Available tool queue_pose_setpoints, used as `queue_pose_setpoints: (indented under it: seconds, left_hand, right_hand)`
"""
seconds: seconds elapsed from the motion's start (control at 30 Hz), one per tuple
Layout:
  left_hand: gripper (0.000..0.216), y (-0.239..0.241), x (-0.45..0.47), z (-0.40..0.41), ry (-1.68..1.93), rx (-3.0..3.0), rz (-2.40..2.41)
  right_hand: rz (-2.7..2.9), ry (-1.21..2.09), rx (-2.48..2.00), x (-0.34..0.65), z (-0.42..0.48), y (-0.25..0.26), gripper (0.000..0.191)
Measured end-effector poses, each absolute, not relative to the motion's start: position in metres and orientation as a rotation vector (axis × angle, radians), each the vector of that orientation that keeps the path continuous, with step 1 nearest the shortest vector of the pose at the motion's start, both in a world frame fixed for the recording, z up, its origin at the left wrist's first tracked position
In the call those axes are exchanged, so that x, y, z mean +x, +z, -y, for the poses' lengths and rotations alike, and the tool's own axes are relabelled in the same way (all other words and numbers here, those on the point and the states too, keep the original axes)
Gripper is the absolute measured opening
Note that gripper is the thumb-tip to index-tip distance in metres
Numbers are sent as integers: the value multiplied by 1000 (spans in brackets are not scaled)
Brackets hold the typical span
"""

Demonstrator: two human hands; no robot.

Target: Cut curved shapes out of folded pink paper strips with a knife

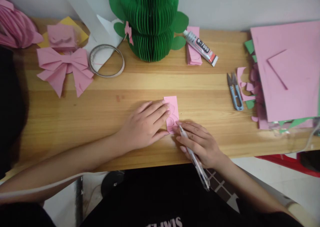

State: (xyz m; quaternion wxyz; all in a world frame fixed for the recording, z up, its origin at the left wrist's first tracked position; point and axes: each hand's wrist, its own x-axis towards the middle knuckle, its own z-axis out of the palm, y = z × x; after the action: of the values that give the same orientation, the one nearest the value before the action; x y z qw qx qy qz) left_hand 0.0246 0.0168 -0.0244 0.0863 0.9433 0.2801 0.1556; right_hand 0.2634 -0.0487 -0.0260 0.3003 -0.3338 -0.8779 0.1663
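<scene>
A small pink paper rectangle [173, 102] lies on the wooden table, with curved petal-like outlines on its surface. My left hand [145, 125] lies flat with fingers stretched out, its fingertips touching the left side of the paper. In my right hand [203, 143] is a clear-barrelled pen [196, 162], held with its tip pointing up and left toward the paper's lower right corner. The right fingertips are at that lower right edge. Part of the outline is hidden under the left fingertips.
A green honeycomb paper figure [151, 30] stands at the back, beside a glue tube [201, 47] on pink strips. Left are a tape roll [106, 61] and a pink paper bow [65, 65]. Right are blue-handled thread snips [235, 92], paper scraps [247, 87] and stacked pink sheets [290, 97].
</scene>
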Motion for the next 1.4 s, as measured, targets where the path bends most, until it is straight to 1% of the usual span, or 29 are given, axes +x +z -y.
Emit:
queue_pose_setpoints:
  seconds: [0.13, 0.27, 0.5, 0.67, 0.77, 0.87, 1.2, 1.3, 1.4]
  left_hand:
    - [49, -26, 24, -15, 451, 2809, -844]
    - [50, -27, 24, -14, 446, 2832, -855]
    - [65, -31, 23, -14, 409, 2841, -819]
    - [64, -31, 21, -15, 383, 2789, -812]
    - [57, -28, 22, -16, 371, 2793, -796]
    - [49, -26, 22, -18, 373, 2808, -766]
    - [38, -24, 22, -21, 385, 2824, -727]
    - [39, -24, 21, -21, 389, 2823, -719]
    - [40, -25, 21, -21, 426, 2809, -690]
  right_hand:
    - [2314, 440, -894, 261, 47, -25, 28]
    - [2309, 429, -921, 259, 45, -22, 25]
    - [2306, 385, -969, 255, 43, -18, 18]
    - [2297, 396, -961, 254, 41, -17, 24]
    - [2308, 404, -962, 255, 41, -17, 26]
    - [2325, 384, -976, 255, 40, -17, 23]
    - [2352, 333, -990, 254, 33, -12, 19]
    - [2338, 388, -984, 254, 30, -10, 20]
    - [2279, 536, -1013, 253, 23, -5, 21]
